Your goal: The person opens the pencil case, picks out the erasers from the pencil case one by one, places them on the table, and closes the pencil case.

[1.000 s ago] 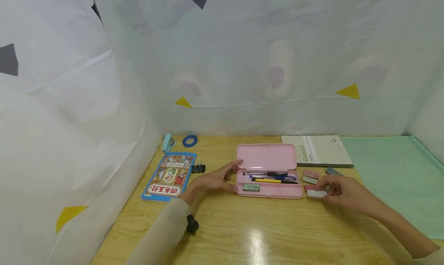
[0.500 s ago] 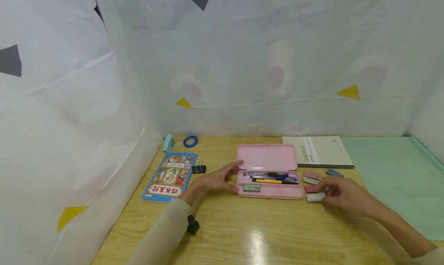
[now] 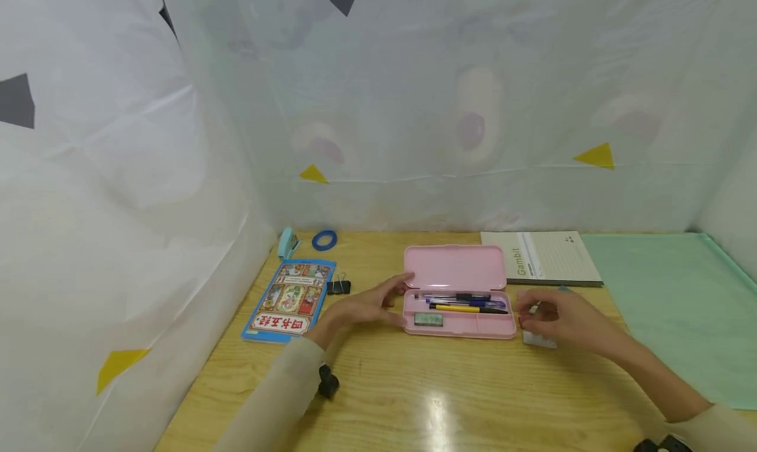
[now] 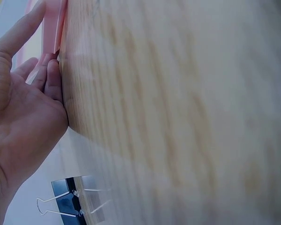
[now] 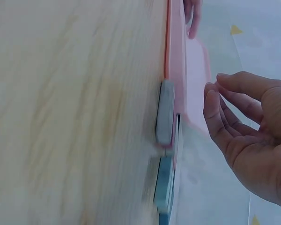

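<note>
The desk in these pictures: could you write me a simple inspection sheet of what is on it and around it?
Surface: wooden desk, green mat at right.
Job's things: open pink pencil case holding pens and one eraser; white eraser beside it.
Clutter: notebook, blue booklet, binder clip, tape ring, small stapler.
Hands: left hand rests against the case's end, fingers straight; right hand hovers over the erasers, fingers loosely curled, holding nothing visible.
Cables: nothing seen.
Surroundings: white sheeting with triangles.

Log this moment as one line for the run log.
left hand: steadies open pink pencil case | right hand: hovers over erasers, holding nothing | white eraser: on table
</note>
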{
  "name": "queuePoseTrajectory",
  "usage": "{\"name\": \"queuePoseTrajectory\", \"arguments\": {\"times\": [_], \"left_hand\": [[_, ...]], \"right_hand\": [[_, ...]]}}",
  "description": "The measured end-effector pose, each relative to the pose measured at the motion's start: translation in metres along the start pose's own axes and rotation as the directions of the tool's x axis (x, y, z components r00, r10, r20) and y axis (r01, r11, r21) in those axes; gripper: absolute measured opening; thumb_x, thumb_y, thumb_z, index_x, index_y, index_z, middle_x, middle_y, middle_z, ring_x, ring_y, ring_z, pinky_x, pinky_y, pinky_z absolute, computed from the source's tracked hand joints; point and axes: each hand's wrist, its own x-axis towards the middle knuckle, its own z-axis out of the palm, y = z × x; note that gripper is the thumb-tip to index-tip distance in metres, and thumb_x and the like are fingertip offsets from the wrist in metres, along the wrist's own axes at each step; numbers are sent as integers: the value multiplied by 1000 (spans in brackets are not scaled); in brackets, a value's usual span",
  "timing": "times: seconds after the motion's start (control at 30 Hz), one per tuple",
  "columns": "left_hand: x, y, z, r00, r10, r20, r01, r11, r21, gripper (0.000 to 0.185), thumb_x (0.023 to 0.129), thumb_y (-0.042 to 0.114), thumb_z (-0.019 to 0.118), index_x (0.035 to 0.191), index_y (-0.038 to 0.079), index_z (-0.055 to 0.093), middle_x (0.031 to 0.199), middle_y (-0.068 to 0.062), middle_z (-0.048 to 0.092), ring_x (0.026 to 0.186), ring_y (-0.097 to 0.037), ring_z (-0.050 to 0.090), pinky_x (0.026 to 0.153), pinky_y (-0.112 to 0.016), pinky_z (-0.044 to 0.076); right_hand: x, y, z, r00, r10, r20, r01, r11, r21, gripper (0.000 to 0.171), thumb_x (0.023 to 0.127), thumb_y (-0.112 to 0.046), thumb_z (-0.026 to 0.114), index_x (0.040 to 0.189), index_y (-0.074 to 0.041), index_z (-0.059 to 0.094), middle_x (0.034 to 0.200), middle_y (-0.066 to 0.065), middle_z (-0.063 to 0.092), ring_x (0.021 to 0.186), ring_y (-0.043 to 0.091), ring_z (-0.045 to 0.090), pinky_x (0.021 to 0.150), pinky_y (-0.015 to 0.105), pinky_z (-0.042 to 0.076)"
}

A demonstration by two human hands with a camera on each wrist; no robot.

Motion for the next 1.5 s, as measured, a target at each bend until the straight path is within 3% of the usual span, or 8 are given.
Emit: {"name": "queuePoseTrajectory", "arguments": {"times": [0.07, 0.23, 0.53, 0.73, 1.0, 1.23, 1.5], "left_hand": [[0, 0, 1, 1000, -4, -4, 4, 1000, -2, 96, 95, 23, 79, 166, 37, 16, 159, -5, 35, 147, -21, 33, 122, -46, 28], [0, 1, 1, 1000, -18, -25, 18, 1000, -3, 97, 93, 22, 81, 165, 38, 18, 157, -5, 37, 145, -21, 36, 121, -45, 29], [-1, 2, 2, 999, -17, -33, 17, 1000, 9, 97, 93, 23, 81, 166, 34, 19, 155, -8, 39, 140, -24, 39, 119, -47, 32], [-3, 4, 1, 999, -17, -43, 17, 1000, 15, 96, 93, 22, 81, 166, 36, 20, 155, -6, 39, 142, -23, 39, 119, -47, 31], [-2, 2, 2, 999, -13, -36, 14, 999, 30, 95, 93, 25, 80, 166, 36, 20, 155, -5, 40, 142, -22, 39, 119, -46, 32], [-3, 3, 1, 999, -18, -35, 19, 999, 28, 95, 93, 25, 80, 166, 36, 19, 157, -6, 39, 143, -23, 38, 119, -47, 32], [-3, 4, 1, 1000, -9, -21, 10, 1000, 17, 96, 95, 24, 79, 166, 37, 17, 159, -6, 37, 147, -23, 35, 121, -47, 30]], "right_hand": [[9, -5, 6, 1000, -27, 13, 26, 999, 35, 22, 96, -8, 74, 117, -2, 70, 106, 12, 72, 81, 7, 66, 63, 28, 55], [30, -18, 27, 999, -41, 32, 39, 999, 36, 22, 97, -12, 75, 118, -7, 72, 108, 10, 71, 81, 8, 65, 61, 29, 55], [60, -27, 63, 994, -78, 79, 77, 997, 17, 18, 95, -7, 74, 113, -10, 75, 107, 4, 73, 88, 9, 64, 77, 27, 55], [77, -38, 81, 993, -44, 106, 40, 998, 38, 20, 94, -7, 75, 114, -11, 76, 112, 4, 73, 86, 13, 63, 73, 27, 53], [83, -42, 92, 989, -82, 121, 88, 995, -49, 22, 92, -8, 79, 113, -13, 79, 115, 0, 73, 109, 21, 65, 91, 37, 54], [82, -45, 93, 993, -81, 85, 85, 995, -44, 20, 92, -7, 78, 110, -14, 80, 111, -2, 74, 102, 17, 66, 85, 33, 55], [83, -48, 95, 1000, 22, -2, -22, 992, -123, 13, 90, -7, 78, 103, -8, 80, 96, -2, 76, 88, 10, 67, 79, 31, 56]]}}
